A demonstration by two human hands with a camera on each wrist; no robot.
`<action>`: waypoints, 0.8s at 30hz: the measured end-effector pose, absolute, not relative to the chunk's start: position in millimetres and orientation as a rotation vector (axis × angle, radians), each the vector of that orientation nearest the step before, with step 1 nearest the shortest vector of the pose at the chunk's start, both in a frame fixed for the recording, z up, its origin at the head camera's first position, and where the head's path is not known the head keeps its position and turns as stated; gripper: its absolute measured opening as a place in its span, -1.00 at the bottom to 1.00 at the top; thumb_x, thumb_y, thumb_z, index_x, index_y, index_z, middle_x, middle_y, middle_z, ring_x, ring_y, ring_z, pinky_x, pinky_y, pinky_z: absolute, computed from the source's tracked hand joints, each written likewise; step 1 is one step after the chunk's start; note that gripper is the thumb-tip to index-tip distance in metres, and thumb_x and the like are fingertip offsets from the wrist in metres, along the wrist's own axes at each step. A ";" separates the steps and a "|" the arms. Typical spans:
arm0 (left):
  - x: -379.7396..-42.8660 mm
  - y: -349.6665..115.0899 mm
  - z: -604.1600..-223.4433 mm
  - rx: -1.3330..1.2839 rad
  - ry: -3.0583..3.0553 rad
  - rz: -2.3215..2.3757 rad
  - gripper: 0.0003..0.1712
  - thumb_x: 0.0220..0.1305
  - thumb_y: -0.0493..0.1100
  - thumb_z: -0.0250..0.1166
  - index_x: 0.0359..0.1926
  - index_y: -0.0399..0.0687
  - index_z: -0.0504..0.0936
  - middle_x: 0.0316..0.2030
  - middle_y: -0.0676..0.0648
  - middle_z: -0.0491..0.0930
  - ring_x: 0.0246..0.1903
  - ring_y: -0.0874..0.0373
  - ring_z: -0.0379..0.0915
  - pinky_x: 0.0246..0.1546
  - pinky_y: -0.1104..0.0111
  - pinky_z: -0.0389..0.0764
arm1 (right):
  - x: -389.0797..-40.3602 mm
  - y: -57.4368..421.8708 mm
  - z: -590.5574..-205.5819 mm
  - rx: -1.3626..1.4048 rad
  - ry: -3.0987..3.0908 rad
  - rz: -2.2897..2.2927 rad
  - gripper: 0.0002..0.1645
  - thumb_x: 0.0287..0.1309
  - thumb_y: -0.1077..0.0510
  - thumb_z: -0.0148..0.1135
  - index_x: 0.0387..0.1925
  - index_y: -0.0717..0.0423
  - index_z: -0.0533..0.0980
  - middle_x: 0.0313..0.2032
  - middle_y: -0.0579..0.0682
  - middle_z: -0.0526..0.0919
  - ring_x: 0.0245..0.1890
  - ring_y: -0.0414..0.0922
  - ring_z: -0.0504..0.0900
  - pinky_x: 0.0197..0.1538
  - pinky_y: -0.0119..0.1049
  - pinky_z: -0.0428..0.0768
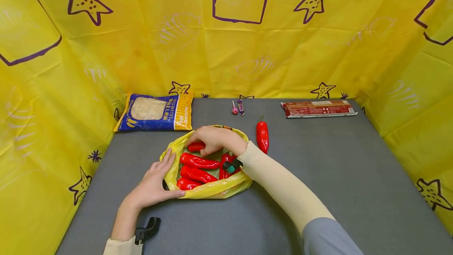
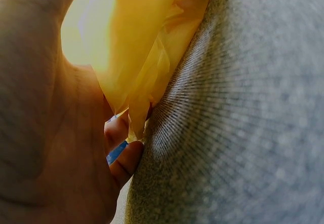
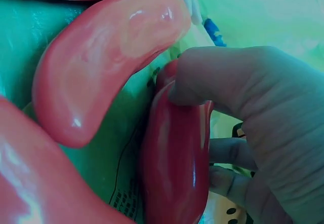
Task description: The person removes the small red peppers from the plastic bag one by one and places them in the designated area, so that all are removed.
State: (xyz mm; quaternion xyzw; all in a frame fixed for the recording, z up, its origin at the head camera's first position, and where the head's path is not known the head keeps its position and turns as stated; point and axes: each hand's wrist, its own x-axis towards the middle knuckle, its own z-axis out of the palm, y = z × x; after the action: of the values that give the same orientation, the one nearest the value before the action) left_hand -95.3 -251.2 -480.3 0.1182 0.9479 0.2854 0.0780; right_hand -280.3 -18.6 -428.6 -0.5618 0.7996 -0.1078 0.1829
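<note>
A yellow plastic bag stands with its mouth spread wide, several glossy red peppers lying inside. My right hand reaches into the bag at its far left and grips one red pepper; in the right wrist view the thumb presses one side and the fingers lie along the other. Along the bag's left side, my left hand rests with thumb and fingers spread, touching the yellow plastic. Beyond the bag's right rim, another red pepper lies on the grey table, its lower end hidden by the right sleeve.
A blue and yellow pasta bag lies at the back left. Two small wrapped candies, one a lollipop, sit at the back middle. A long red package lies at the back right. Yellow patterned cloth walls the table.
</note>
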 end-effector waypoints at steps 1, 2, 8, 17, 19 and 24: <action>-95.2 -251.1 -480.1 0.354 2.840 0.854 0.46 0.03 0.49 0.53 0.70 -0.11 0.03 0.73 -0.10 -0.21 0.47 -0.24 0.08 0.35 -0.38 0.27 | -280.1 -18.2 -428.4 -1.588 2.257 -0.304 -0.34 0.25 0.15 0.43 0.39 -0.03 0.59 0.34 -0.07 0.63 0.32 -0.11 0.56 0.47 -0.22 0.41; -95.2 -251.0 -479.9 0.353 2.840 0.853 0.46 0.03 0.50 0.53 0.70 -0.11 0.03 0.73 -0.10 -0.21 0.47 -0.24 0.08 0.35 -0.38 0.27 | -280.1 -17.9 -428.4 -1.590 2.259 -0.305 -0.34 0.25 0.16 0.42 0.40 -0.03 0.58 0.34 -0.07 0.63 0.32 -0.11 0.56 0.47 -0.22 0.41; -94.8 -250.5 -479.1 0.349 2.842 0.853 0.46 0.02 0.50 0.53 0.70 -0.11 0.04 0.73 -0.10 -0.20 0.45 -0.23 0.10 0.34 -0.37 0.29 | -279.0 -15.4 -427.8 -1.611 2.276 -0.306 -0.36 0.25 0.17 0.38 0.39 0.00 0.59 0.34 -0.07 0.63 0.32 -0.12 0.57 0.46 -0.25 0.41; -94.5 -249.9 -479.3 0.349 2.851 0.845 0.46 0.03 0.51 0.52 0.70 -0.11 0.04 0.73 -0.11 -0.19 0.45 -0.24 0.10 0.34 -0.37 0.27 | -271.9 -9.4 -415.1 -1.563 2.315 -0.290 -0.44 0.28 0.17 0.36 0.32 -0.02 0.63 0.28 -0.09 0.66 0.18 -0.12 0.61 0.34 -0.19 0.52; -94.4 -249.9 -479.3 0.349 2.850 0.846 0.46 0.03 0.51 0.52 0.70 -0.11 0.04 0.73 -0.11 -0.19 0.46 -0.25 0.10 0.34 -0.38 0.26 | -271.3 -7.6 -413.9 -1.561 2.321 -0.292 -0.43 0.29 0.17 0.35 0.33 -0.01 0.62 0.29 -0.09 0.66 0.19 -0.12 0.60 0.36 -0.19 0.51; -94.3 -250.3 -479.5 0.346 2.846 0.844 0.46 0.03 0.51 0.52 0.70 -0.11 0.04 0.73 -0.11 -0.20 0.46 -0.25 0.08 0.34 -0.39 0.25 | -270.7 -0.9 -411.9 -1.588 2.330 -0.337 -0.44 0.27 0.17 0.31 0.32 0.05 0.63 0.29 -0.03 0.66 0.24 -0.10 0.60 0.39 -0.17 0.50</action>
State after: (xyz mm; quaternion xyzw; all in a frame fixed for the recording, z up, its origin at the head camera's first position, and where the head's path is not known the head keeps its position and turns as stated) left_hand -94.3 -250.3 -479.5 0.1155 0.9495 0.2816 0.0763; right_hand -270.7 -0.9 -411.9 -0.5530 0.8111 -0.1173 0.1503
